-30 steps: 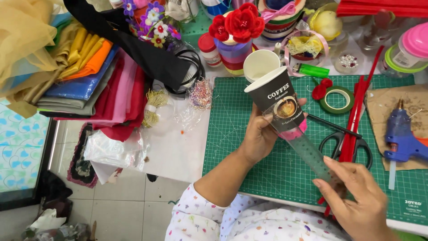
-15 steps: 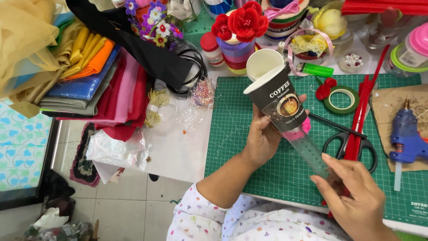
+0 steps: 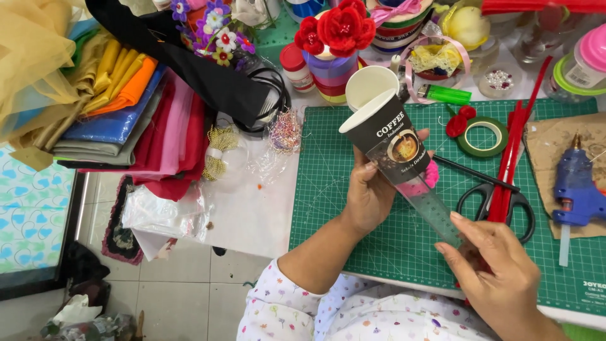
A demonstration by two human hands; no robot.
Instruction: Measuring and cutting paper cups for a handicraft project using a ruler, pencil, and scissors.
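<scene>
- One fabric stack (image 3: 120,120) lies at the worktop's left edge.
- Left hand (image 3: 369,192) has its grip clamped on one dark cup (image 3: 385,136), tilted above the green mat (image 3: 353,215).
- Right hand (image 3: 499,271) pinches one clear strip (image 3: 432,208) running down from the cup.
- One pair of scissors (image 3: 499,196) and one glue gun (image 3: 577,189) lie near the right edge.

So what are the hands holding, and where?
Left hand grips the black paper cup around its side; right hand pinches the clear plastic strip at its lower end.
</scene>
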